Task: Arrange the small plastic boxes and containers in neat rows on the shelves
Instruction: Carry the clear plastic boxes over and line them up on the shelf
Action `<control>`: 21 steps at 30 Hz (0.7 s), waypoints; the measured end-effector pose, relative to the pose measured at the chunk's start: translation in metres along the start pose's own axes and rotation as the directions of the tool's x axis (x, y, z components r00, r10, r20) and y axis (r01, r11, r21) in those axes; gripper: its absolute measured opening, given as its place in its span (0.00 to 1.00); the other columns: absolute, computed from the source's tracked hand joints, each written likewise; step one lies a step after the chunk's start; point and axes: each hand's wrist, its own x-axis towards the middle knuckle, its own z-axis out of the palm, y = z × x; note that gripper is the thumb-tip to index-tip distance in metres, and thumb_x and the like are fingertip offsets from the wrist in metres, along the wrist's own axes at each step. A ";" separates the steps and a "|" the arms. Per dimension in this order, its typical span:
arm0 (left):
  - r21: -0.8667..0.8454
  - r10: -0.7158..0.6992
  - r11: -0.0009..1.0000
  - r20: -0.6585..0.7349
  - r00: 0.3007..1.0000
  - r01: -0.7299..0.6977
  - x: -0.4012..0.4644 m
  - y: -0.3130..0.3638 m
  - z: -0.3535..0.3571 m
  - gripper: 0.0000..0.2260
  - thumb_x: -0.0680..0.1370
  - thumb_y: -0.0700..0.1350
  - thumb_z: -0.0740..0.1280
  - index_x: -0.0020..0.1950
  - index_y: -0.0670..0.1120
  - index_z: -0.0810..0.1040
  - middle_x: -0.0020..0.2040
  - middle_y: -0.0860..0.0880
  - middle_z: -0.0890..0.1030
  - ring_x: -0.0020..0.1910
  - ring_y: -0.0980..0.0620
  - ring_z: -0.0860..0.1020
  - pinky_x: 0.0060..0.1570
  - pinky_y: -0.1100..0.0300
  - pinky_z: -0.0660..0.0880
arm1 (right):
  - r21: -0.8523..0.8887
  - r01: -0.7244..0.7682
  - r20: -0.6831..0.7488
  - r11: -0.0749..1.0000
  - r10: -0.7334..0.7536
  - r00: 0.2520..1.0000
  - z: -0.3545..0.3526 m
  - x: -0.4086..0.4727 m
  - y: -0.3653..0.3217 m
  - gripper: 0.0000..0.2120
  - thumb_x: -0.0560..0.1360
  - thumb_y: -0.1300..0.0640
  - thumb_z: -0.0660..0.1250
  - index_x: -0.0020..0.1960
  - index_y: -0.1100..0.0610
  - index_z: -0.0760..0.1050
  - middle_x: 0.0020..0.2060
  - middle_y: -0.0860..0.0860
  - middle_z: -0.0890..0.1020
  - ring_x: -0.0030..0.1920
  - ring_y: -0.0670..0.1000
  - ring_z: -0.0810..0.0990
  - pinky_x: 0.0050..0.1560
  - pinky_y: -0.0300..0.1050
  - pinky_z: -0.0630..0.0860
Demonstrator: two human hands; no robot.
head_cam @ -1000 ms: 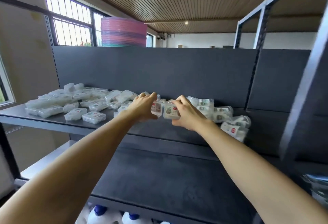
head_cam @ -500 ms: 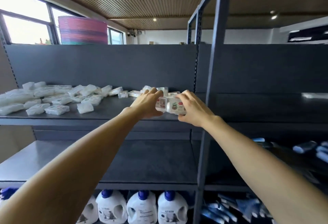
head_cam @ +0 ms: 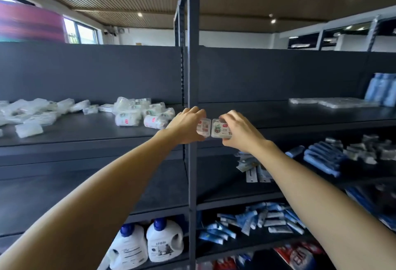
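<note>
My left hand [head_cam: 186, 125] and my right hand [head_cam: 238, 131] each grip small clear plastic boxes with red and green labels, held side by side in the air. The left hand's boxes [head_cam: 203, 127] sit in front of the dark upright post [head_cam: 192, 77]; the right hand's box [head_cam: 219, 128] shows its label toward me. Both hover at the front edge of the dark upper shelf [head_cam: 278, 117] of the right bay. Several more small clear boxes [head_cam: 137, 113] lie in a loose heap on the left bay's shelf, with others scattered further left [head_cam: 30, 117].
Flat clear packs [head_cam: 330, 102] and blue bottles [head_cam: 381, 92] sit at the right shelf's far end. Lower right shelves hold blue packets [head_cam: 325, 158] and tubes [head_cam: 267, 220]. White detergent jugs [head_cam: 165, 242] stand at the bottom left.
My view and both hands have swung right, carrying the boxes away from the heap on the left bay, past the upright post, to the front of the right bay's shelf.
</note>
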 end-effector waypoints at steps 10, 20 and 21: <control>-0.110 0.115 0.988 0.037 0.993 -0.110 0.083 0.061 0.048 0.30 0.69 0.57 0.76 0.66 0.51 0.69 0.59 0.51 0.72 0.58 0.47 0.71 0.49 0.54 0.71 | -0.095 -0.159 -0.052 0.983 0.155 0.987 -0.012 -0.021 0.094 0.29 0.68 0.58 0.75 0.67 0.56 0.71 0.59 0.53 0.73 0.60 0.55 0.71 0.60 0.53 0.70; -0.211 0.185 0.961 0.007 0.983 -0.180 0.214 0.099 0.108 0.29 0.70 0.55 0.75 0.66 0.50 0.69 0.61 0.49 0.72 0.60 0.46 0.69 0.59 0.50 0.70 | -0.290 -0.221 -0.011 0.931 0.227 0.974 -0.019 0.014 0.211 0.33 0.68 0.54 0.75 0.71 0.53 0.69 0.62 0.51 0.72 0.62 0.57 0.69 0.62 0.53 0.67; -0.220 0.193 0.957 0.000 0.981 -0.189 0.227 0.103 0.114 0.29 0.70 0.55 0.75 0.66 0.50 0.69 0.61 0.49 0.72 0.60 0.46 0.69 0.59 0.51 0.70 | -0.292 -0.225 0.001 0.930 0.235 0.972 -0.020 0.019 0.223 0.33 0.68 0.54 0.75 0.70 0.53 0.69 0.62 0.51 0.72 0.62 0.57 0.69 0.62 0.53 0.68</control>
